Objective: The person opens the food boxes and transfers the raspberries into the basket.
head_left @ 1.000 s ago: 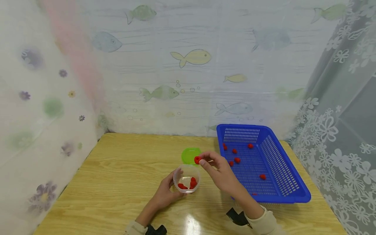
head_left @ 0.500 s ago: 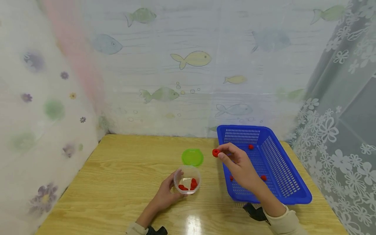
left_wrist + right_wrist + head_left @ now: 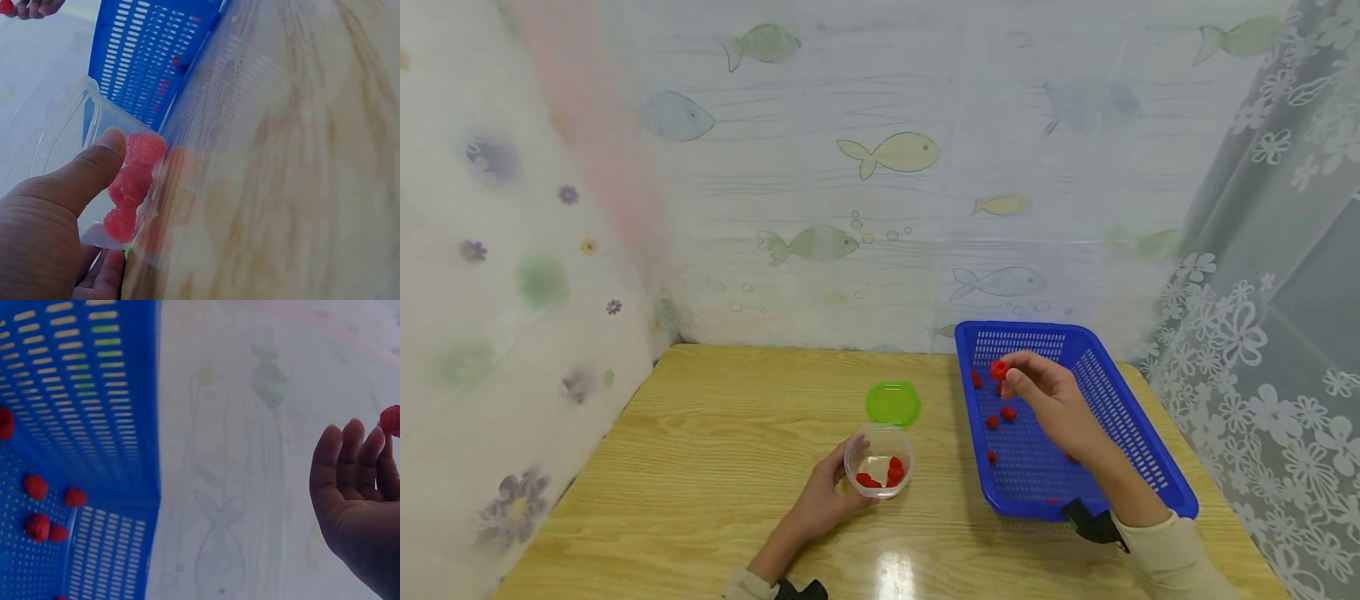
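My left hand [image 3: 826,493] grips a clear plastic cup [image 3: 880,429] from its left side, thumb along the near wall. Several red raspberries [image 3: 130,187] lie at the bottom of the cup, seen through its wall in the left wrist view. Over the left part of a blue basket [image 3: 1120,375], my right hand [image 3: 1056,404] pinches one raspberry [image 3: 999,370] between thumb and fingertips. That berry is held above the basket floor, its hollow end showing in the head view. More raspberries [image 3: 37,527] lie scattered on the basket floor.
A green lid [image 3: 892,404] lies on the wooden table [image 3: 737,433] just behind the cup. The basket stands at the table's right side, its back near a fish-patterned curtain [image 3: 880,208]. A lacy curtain [image 3: 1262,358] hangs at the right.
My right hand has moved right and away from the cup, carrying the pinched raspberry from beside the cup to over the basket. The left hand and cup have stayed in place.
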Demonstrator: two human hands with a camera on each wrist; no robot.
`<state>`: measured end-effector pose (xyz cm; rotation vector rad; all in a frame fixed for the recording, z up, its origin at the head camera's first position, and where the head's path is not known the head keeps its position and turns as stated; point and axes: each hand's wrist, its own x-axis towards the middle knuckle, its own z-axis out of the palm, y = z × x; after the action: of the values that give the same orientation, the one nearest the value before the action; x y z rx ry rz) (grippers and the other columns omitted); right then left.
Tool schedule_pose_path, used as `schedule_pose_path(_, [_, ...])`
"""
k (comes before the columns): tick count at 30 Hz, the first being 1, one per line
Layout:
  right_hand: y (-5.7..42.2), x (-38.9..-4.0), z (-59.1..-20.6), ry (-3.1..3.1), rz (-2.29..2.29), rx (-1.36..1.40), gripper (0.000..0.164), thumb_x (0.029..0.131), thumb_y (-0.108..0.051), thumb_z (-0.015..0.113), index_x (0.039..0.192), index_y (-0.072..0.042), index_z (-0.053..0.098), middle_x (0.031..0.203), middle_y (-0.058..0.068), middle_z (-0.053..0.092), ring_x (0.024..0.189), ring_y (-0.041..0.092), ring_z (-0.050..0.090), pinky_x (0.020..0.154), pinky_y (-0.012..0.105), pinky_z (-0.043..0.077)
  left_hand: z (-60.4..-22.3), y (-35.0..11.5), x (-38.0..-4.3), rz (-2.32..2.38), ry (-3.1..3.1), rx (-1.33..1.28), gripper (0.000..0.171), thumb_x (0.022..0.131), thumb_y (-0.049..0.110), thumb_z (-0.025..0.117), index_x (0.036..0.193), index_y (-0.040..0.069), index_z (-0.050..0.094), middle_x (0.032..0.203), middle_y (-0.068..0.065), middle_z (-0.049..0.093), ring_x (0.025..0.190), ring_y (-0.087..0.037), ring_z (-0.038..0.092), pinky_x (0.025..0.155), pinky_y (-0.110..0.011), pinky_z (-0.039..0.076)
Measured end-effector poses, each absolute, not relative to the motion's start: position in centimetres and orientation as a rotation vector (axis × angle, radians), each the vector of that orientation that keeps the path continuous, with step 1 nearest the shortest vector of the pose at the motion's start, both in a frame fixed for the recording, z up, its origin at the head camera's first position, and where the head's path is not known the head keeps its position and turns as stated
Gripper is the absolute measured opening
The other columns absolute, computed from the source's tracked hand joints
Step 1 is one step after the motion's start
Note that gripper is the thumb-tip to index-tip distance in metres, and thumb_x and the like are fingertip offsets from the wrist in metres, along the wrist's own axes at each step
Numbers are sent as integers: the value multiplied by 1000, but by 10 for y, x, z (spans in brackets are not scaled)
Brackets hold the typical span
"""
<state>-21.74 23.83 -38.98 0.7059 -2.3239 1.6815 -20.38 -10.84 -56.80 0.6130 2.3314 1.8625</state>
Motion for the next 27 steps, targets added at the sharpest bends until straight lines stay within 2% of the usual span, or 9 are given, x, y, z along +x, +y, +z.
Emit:
schedule_pose_path(4, [250,-226,-393,-2339,1707,651,20,108,-9,47,116,2,62,88,-3,66,81,14,63,79,20,56,-569,-109,-204,1874,2322,622,96,77,13,89,157,11,37,151,-17,51,139,-33,49,111,-20,40])
schedule_pose_path(12, [268,-242,-400,-2330,1743,590,21,108,-12,47,116,1,62,86,6,65,79,14,64,77,20,56,-570,-109,-204,1888,2314,641,94,78,12,88,157,9,37,150,-17,51,140,-33,48,112,-20,39])
schedule_pose_path(20, [285,-255,-403,-2282,1877,580,20,109,-15,46,118,-8,63,91,-4,64,83,11,63,79,20,58,-569,-108,-204,1889,2304,637,95,78,13,89,157,8,36,151,-17,51,141,-33,47,112,-19,38])
schedule_pose_path(27, [294,-263,-404,-2316,1875,543,22,109,-18,46,120,-7,62,89,3,63,81,15,64,78,22,57,-569,-109,-205,1886,2314,639,94,78,14,89,157,8,37,151,-17,51,140,-33,48,112,-21,39])
